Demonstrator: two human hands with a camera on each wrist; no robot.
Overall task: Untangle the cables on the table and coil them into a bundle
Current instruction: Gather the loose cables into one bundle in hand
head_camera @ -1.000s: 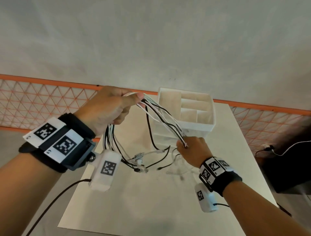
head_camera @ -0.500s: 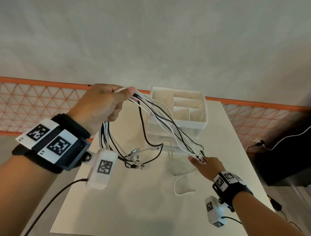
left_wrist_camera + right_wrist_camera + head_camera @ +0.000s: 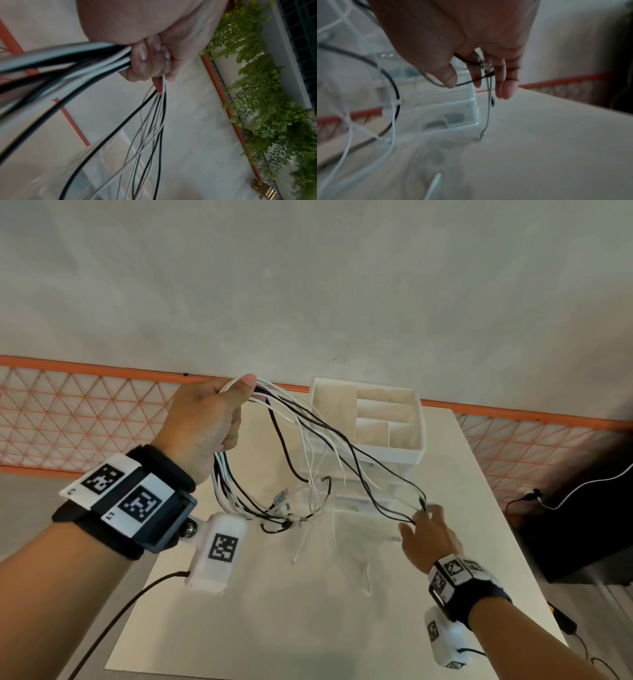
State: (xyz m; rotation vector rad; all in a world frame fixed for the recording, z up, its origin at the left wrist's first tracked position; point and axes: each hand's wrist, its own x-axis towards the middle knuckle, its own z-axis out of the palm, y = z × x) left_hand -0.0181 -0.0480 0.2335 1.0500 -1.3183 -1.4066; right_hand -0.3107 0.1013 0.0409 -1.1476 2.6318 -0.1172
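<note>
White table (image 3: 274, 628), drawer organizer (image 3: 383, 456), cables (image 3: 368, 589) trailing

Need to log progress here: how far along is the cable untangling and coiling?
Done: most cables are off the table, gripped in the left hand. In hand: the right hand holds a few strands between its fingers, stretched out from the bunch. Left: plug ends dangle crossed, one white cable lies on the table, no coil yet.
</note>
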